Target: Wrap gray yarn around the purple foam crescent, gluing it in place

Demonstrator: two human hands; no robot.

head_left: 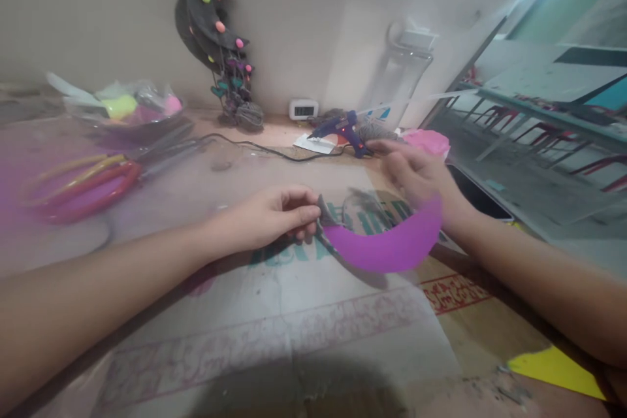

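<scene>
My left hand pinches the dark grey tip of a purple crescent-shaped piece, which looks like felt or foam. The crescent curves out to the right above the work surface, with dark grey material along its underside. Reaching forward on the right, my right hand is a little blurred, its fingers stretched toward the handle of a blue glue gun. Whether those fingertips touch the handle is unclear. A clear glue stick appears to extend from the gun's back, and a white piece of paper lies under its nozzle.
Scissors with red and yellow handles lie at left, below a plastic-wrapped bowl. A grey moon decoration stands against the wall beside a small digital clock. The black cord crosses behind my hands. A tablet-like device is at right.
</scene>
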